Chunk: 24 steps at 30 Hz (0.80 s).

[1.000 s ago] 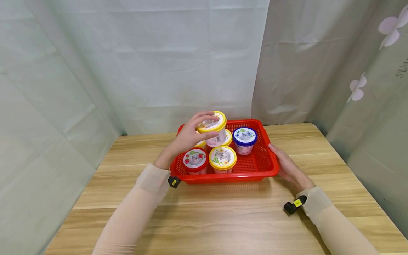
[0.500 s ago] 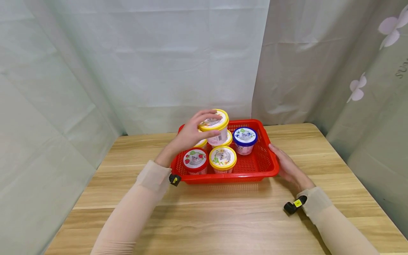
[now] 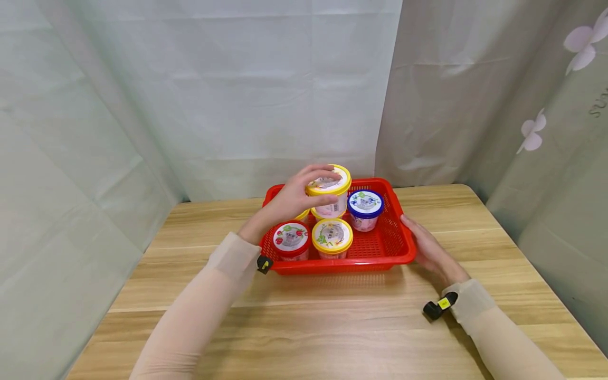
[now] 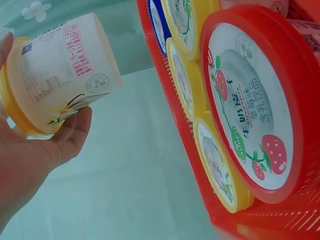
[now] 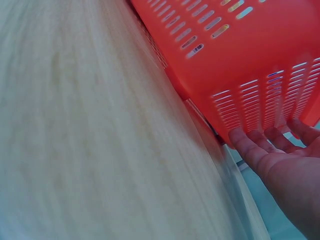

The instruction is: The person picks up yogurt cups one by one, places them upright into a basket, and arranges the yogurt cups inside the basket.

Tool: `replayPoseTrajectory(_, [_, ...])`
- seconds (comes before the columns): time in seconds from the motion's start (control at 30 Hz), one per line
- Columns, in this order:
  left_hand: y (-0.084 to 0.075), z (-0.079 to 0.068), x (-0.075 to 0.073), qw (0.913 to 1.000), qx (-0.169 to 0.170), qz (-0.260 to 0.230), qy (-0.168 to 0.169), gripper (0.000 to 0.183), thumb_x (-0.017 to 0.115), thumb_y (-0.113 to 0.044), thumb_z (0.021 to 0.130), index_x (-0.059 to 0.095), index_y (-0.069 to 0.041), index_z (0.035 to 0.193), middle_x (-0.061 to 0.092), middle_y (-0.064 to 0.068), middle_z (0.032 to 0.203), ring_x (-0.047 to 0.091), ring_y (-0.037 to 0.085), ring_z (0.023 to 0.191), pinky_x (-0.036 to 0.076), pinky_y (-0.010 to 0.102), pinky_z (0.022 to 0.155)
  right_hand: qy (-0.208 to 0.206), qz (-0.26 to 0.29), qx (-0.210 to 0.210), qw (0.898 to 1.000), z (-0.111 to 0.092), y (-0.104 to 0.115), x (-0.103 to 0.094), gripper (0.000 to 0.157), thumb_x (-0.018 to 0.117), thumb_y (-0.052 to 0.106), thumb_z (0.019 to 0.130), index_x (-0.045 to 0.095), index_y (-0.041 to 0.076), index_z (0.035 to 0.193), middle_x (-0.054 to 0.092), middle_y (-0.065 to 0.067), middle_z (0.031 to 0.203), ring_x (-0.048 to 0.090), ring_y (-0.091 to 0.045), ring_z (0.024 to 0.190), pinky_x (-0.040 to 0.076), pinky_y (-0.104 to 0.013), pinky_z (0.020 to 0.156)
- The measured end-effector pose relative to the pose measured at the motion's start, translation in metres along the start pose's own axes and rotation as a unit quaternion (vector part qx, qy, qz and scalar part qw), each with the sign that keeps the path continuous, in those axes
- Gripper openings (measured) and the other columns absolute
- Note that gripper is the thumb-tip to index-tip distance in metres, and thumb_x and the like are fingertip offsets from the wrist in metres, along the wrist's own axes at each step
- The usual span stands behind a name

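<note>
My left hand (image 3: 292, 200) holds a yellow-lidded paper cup (image 3: 336, 203) above the back of a red plastic basket (image 3: 368, 261), thumb and fingers around its lid end. In the left wrist view, the held cup (image 4: 60, 65) shows a vanilla flower print and is apart from the others. The basket contains a red-lidded strawberry cup (image 3: 291, 238), a yellow-lidded cup (image 3: 332, 236) in front, and a blue-lidded cup (image 3: 365, 204). More yellow lids are partly hidden below the held cup and hand. My right hand (image 3: 427, 248) rests its extended fingers (image 5: 247, 147) against the basket's right end wall.
The basket stands near the back of a wood-grain table (image 3: 323, 327). Pale curtains (image 3: 237, 95) hang behind it and on both sides. The basket's slotted floor (image 3: 366, 243) shows at its front right.
My left hand has moved right with the yellow-lidded cup, first slightly up, then slightly down. The right hand and the basket have stayed in place.
</note>
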<state>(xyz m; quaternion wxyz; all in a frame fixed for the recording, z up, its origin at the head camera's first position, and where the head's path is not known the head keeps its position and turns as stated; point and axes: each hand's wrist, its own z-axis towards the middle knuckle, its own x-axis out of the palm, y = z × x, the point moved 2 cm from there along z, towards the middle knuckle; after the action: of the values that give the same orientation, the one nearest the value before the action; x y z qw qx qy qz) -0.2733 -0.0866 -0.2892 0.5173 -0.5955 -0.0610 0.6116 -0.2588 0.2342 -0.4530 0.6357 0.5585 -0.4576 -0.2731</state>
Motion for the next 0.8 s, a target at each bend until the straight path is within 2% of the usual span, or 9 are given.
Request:
replayPoseTrajectory(0.27, [-0.001, 0.011, 0.011, 0.9997, 0.003, -0.006, 0.026, 0.045, 0.071, -0.046, 0.087, 0.061, -0.035, 0.129, 0.041, -0.014, 0.144, 0.037, 0.009, 0.133, 0.044, 0.038, 0.101, 0.007, 0.004, -0.009, 1.000, -0.001, -0.001, -0.001, 0.057, 0.032, 0.042, 0.107, 0.028, 0.005, 0.150, 0.055, -0.015, 0.127, 0.062, -0.021, 0.104, 0.055, -0.035, 0.086])
replayPoseTrajectory(0.63, [-0.006, 0.024, 0.024, 0.9992, 0.001, -0.008, 0.039, 0.046, 0.068, -0.049, 0.089, 0.056, -0.035, 0.132, 0.043, -0.013, 0.142, 0.038, 0.009, 0.131, 0.041, 0.040, 0.104, 0.002, -0.001, -0.009, 1.000, -0.001, -0.001, 0.000, 0.061, 0.032, 0.042, 0.107, 0.021, 0.004, 0.153, 0.054, -0.016, 0.128, 0.062, -0.021, 0.103, 0.055, -0.034, 0.085])
replayPoseTrajectory(0.8, [-0.011, 0.031, 0.030, 0.9988, 0.013, -0.008, 0.046, 0.045, 0.071, -0.043, 0.088, 0.059, -0.032, 0.130, 0.044, -0.011, 0.142, 0.039, 0.009, 0.131, 0.039, 0.040, 0.106, 0.001, 0.000, -0.010, 1.000, -0.002, 0.000, -0.001, 0.061, 0.032, 0.043, 0.107, 0.022, 0.004, 0.153, 0.055, -0.015, 0.128, 0.062, -0.022, 0.103, 0.056, -0.035, 0.085])
